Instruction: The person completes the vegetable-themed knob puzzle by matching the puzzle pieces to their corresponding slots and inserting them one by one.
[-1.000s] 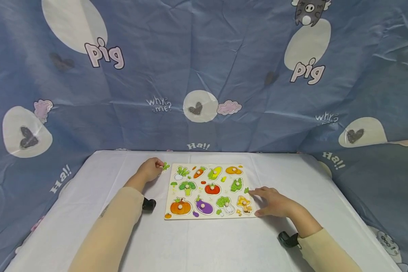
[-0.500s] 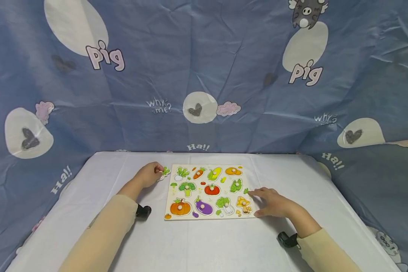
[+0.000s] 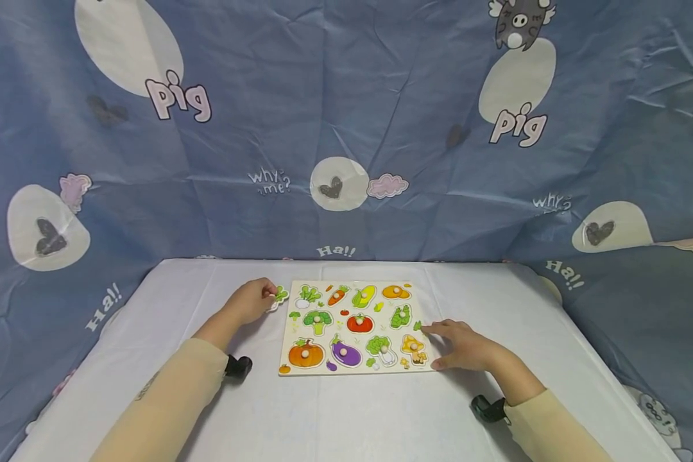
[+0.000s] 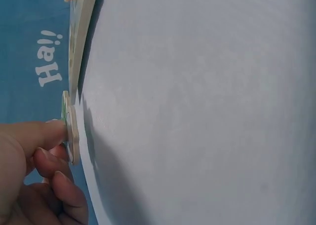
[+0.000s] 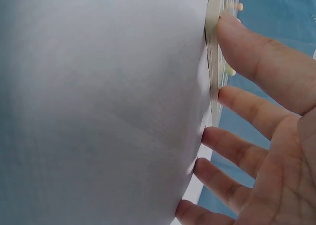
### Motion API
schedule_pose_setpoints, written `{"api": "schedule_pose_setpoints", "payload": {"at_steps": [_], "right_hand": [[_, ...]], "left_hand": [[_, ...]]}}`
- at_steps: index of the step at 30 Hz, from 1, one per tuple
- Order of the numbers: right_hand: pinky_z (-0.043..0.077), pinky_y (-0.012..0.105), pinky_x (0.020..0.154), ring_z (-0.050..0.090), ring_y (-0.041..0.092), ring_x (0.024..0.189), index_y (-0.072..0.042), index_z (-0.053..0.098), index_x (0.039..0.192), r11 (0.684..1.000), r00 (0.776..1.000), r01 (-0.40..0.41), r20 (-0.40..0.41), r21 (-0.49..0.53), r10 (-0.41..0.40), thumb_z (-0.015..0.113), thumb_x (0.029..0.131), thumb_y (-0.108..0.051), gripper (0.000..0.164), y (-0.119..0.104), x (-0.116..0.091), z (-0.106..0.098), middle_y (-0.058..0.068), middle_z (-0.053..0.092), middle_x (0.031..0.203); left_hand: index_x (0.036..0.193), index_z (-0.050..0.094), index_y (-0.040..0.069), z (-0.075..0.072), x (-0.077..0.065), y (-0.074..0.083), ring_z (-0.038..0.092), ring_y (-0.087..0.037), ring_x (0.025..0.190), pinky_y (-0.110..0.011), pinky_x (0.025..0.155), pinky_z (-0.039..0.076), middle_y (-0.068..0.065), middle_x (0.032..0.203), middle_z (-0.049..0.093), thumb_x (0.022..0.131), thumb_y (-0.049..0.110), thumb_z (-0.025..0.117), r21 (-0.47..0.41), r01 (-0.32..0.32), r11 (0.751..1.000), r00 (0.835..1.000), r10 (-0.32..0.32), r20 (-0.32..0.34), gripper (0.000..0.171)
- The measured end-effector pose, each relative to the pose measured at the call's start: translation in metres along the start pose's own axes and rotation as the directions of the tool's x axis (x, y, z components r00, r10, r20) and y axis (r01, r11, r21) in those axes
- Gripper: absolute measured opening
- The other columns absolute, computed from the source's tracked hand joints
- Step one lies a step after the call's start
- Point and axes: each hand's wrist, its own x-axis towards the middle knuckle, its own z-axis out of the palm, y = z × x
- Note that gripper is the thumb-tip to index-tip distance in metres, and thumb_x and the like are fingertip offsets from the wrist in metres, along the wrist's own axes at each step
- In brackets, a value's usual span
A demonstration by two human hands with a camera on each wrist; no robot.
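Observation:
My left hand (image 3: pixel 253 301) pinches a white-and-green turnip puzzle piece (image 3: pixel 279 297) by its knob side, just left of the puzzle board. In the left wrist view this piece (image 4: pixel 72 131) stands on edge above the cloth, between thumb and fingers. The wooden vegetable puzzle board (image 3: pixel 337 327) lies flat. Its turnip spot (image 3: pixel 308 296) shows a printed picture without a knob. My right hand (image 3: pixel 464 344) rests at the board's right edge, fingers spread. In the right wrist view, thumb and index fingertip touch the board's edge (image 5: pixel 213 52); the other fingertips reach the cloth.
A white cloth (image 3: pixel 346 417) covers the table. Several knobbed pieces sit in the board, such as a pumpkin (image 3: pixel 307 353), an eggplant (image 3: pixel 346 351) and a tomato (image 3: pixel 360 323). A blue printed curtain (image 3: pixel 237 128) hangs behind and at the sides.
My left hand has drawn slightly nearer to me with the turnip piece, whose white lower part now shows more. The right hand and board have stayed in place.

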Motion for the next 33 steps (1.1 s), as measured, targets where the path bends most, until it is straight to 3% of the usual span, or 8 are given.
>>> {"api": "schedule_pose_setpoints", "payload": {"at_steps": [6, 15, 22, 33], "right_hand": [[0.032, 0.066, 0.106, 0.033, 0.042, 0.14, -0.017, 0.054, 0.145, 1.0, 1.0, -0.01, -0.003, -0.006, 0.01, 0.087, 0.076, -0.033, 0.079, 0.0, 0.001, 0.0, 0.017, 0.041, 0.151], [0.031, 0.066, 0.106, 0.032, 0.043, 0.14, -0.017, 0.054, 0.145, 1.0, 1.0, -0.009, -0.005, -0.002, 0.009, 0.087, 0.076, -0.034, 0.079, -0.001, 0.002, 0.0, 0.018, 0.041, 0.152], [0.031, 0.067, 0.106, 0.032, 0.043, 0.14, -0.017, 0.054, 0.145, 1.0, 1.0, -0.02, -0.006, -0.009, 0.02, 0.087, 0.075, -0.032, 0.079, -0.001, 0.001, 0.001, 0.017, 0.041, 0.152], [0.032, 0.067, 0.105, 0.033, 0.043, 0.139, -0.017, 0.054, 0.145, 1.0, 1.0, -0.004, -0.007, -0.009, 0.004, 0.087, 0.075, -0.033, 0.079, -0.003, -0.001, 0.0, 0.018, 0.042, 0.151]], "left_hand": [[0.111, 0.063, 0.004, -0.001, -0.001, 0.004, 0.056, -0.025, 0.095, -0.043, 0.085, 0.047, -0.011, 0.104, 0.062, 0.099, 0.01, 0.059, -0.024, -0.034, 0.999, 0.999, 0.034, 0.01, 0.015], [0.112, 0.063, 0.005, 0.002, 0.002, 0.02, 0.057, -0.021, 0.086, -0.034, 0.072, 0.047, -0.01, 0.105, 0.06, 0.101, 0.012, 0.058, -0.084, -0.065, 0.994, 0.995, 0.071, 0.072, 0.014], [0.111, 0.063, 0.008, 0.004, 0.006, 0.031, 0.054, -0.022, 0.092, -0.037, 0.077, 0.047, -0.008, 0.105, 0.059, 0.102, 0.013, 0.058, -0.085, -0.078, 0.993, 0.992, 0.086, 0.093, 0.012], [0.109, 0.063, 0.005, 0.015, 0.014, 0.049, 0.052, -0.02, 0.086, -0.036, 0.078, 0.044, -0.006, 0.095, 0.056, 0.101, 0.012, 0.058, -0.113, -0.062, 0.992, 0.993, 0.072, 0.095, 0.012]]}}
